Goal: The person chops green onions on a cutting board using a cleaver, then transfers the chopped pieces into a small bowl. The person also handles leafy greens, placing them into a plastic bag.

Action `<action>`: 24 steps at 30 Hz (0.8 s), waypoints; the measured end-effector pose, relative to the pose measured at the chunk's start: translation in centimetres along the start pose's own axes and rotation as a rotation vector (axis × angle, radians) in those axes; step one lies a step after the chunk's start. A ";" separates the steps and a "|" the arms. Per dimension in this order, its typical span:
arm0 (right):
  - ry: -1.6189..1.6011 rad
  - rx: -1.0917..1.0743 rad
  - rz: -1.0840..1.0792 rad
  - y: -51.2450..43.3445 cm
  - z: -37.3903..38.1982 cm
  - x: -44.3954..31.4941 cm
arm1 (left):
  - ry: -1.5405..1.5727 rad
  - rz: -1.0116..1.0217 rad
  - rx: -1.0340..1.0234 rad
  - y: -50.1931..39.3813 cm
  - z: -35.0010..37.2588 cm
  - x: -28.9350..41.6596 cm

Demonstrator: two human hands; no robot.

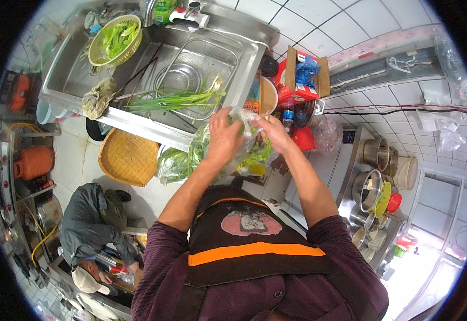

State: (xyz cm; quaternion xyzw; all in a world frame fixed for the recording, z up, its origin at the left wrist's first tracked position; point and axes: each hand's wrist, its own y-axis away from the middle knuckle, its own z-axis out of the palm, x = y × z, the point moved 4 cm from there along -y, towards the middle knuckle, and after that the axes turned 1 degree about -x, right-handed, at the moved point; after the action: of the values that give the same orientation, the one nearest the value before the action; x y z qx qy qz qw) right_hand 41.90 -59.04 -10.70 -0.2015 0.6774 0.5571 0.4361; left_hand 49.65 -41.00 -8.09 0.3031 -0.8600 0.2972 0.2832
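Observation:
A clear plastic bag of leafy greens (183,160) hangs in front of my apron at the sink's near edge. My left hand (225,136) grips the top of this bag, its fingers bent over the plastic. My right hand (274,130) pinches the gathered plastic at the bag's mouth, and thin green stems (266,146) show just under its fingers. The exact grip of the right fingertips is partly hidden. Beyond my hands, a bunch of spring onions (169,101) lies across a wire basket (237,60) in the steel sink (137,94).
A yellow colander (127,58) of cut greens and a crumpled cloth (99,98) are at the sink. Below stands a woven bamboo tray (127,156). At lower left a person in a cap (93,220) bends over a work surface. A red carton (293,76) and steel pots (376,154) are on the right.

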 end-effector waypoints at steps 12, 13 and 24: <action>-0.119 -0.146 0.084 -0.1 0.3 -0.2 | 0.167 -0.067 -0.038 0.1 1.1 -0.9; -0.116 -0.175 0.078 -0.2 0.5 -0.2 | 0.170 -0.062 -0.034 0.1 1.2 -0.8; -0.062 0.160 0.025 -2.1 -2.0 1.3 | 0.510 -0.425 0.139 0.3 2.7 -4.6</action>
State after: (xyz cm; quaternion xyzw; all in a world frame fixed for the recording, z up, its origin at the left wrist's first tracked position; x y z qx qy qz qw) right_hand 42.00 -61.25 -13.00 -0.1402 0.7084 0.5127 0.4643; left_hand 51.69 -41.02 -13.04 0.4100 -0.6568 0.3558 0.5233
